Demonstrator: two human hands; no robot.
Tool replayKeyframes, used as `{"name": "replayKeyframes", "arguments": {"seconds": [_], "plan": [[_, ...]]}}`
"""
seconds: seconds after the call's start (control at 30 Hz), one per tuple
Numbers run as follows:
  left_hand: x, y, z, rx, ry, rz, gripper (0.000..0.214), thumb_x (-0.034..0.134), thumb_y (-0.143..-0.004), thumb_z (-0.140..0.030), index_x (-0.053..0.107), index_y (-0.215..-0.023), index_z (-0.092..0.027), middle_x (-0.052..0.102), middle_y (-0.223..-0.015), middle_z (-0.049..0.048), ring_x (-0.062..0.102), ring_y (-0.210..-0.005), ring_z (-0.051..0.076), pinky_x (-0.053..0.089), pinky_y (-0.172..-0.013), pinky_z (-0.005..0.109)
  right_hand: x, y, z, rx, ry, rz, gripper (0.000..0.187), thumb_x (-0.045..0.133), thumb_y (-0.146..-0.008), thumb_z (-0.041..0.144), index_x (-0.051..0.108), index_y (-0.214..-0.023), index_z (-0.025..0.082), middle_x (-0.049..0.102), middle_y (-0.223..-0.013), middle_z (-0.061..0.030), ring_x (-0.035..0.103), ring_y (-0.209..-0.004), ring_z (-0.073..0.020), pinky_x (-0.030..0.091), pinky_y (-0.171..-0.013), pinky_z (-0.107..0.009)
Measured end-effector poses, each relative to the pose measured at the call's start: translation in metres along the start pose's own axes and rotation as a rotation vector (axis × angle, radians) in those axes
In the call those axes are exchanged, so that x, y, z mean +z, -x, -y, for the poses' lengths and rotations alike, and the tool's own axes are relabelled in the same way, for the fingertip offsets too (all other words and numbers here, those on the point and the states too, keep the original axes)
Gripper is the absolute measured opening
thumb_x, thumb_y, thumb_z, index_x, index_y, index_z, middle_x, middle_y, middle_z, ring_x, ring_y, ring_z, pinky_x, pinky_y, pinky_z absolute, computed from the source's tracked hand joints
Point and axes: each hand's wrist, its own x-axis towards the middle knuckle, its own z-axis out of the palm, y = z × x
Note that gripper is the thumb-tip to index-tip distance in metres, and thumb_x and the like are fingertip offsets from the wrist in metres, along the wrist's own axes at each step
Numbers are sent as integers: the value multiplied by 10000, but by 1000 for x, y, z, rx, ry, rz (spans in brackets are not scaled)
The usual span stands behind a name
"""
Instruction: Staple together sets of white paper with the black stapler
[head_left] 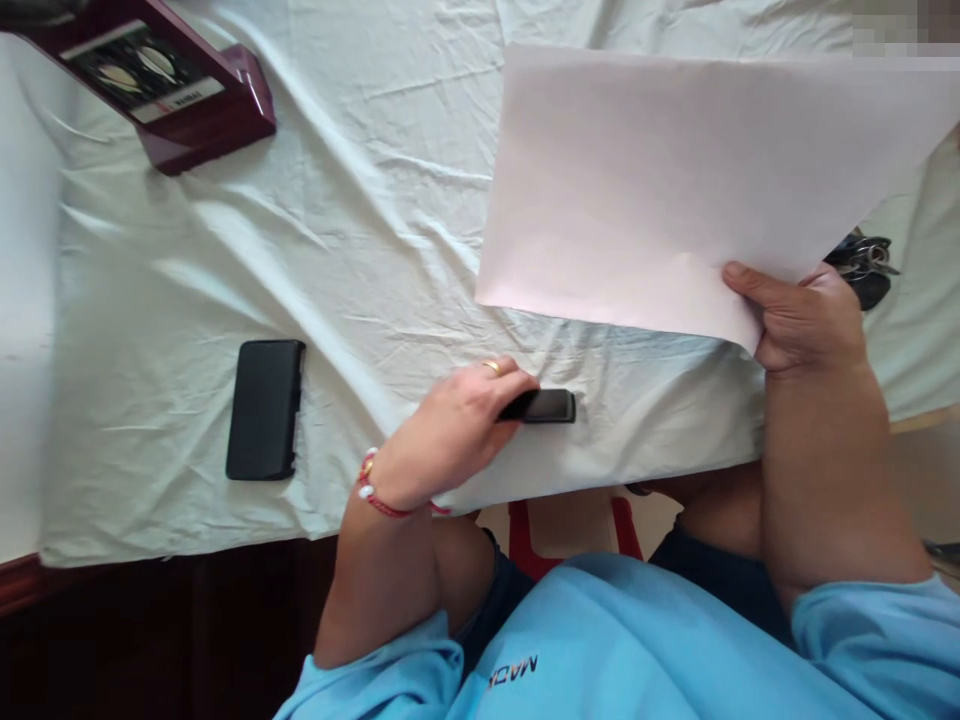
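My left hand (457,425) is closed around one end of a small black oblong object (551,406) that lies on the white cloth near the table's front edge; a ring shows on one finger and a red bead bracelet on the wrist. My right hand (802,318) pinches the near right corner of a large pale pink sheet of paper (675,180), holding it lifted a little over the cloth. The thumb lies on top of the sheet.
A black phone-sized case (265,408) lies flat at the left on the wrinkled white tablecloth (360,230). A dark red box (172,85) with a label stands at the far left corner. Dark keys (866,262) peek out past the paper's right edge.
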Motion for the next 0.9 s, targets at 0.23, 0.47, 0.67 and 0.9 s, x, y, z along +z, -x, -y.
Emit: {"name": "replayKeyframes", "arguments": {"seconds": [0.23, 0.47, 0.67, 0.9], "plan": [[-14, 3, 59, -262, 119, -426, 397, 755, -826, -242, 886, -1200, -273, 845, -1214, 94, 777, -1180, 377, 600, -1100, 482, 2, 1, 1, 36, 0, 0, 529, 920, -526, 192, 677, -992, 137, 679, -1170, -46, 692, -1075, -185, 601, -969, -293], [-2, -2, 80, -310, 199, -637, 504, 722, -738, -166, 889, -1200, -276, 845, -1191, 80, 757, -1162, 367, 607, -1111, 511, -5, 0, 0, 69, 97, 73, 548, 924, -554, 253, 690, -1040, 158, 674, -1184, -47, 703, -1025, -174, 614, -910, -279], [-4, -3, 72, -368, 248, -700, 519, 730, -734, -140, 837, -1225, -271, 859, -1145, 58, 774, -1098, 320, 616, -1079, 472, -10, -1, -4, 118, 175, 130, 502, 905, -576, 252, 703, -1027, 166, 685, -1156, -43, 713, -944, -172, 628, -835, -283], [-8, -6, 58, -353, 228, -639, 361, 636, -728, -169, 837, -1009, -274, 866, -1062, 30, 778, -1047, 308, 630, -1023, 463, -7, 0, -4, 164, 222, 137, 442, 880, -584, 239, 716, -984, 148, 699, -1110, -59, 713, -863, -178, 625, -740, -277]]}}
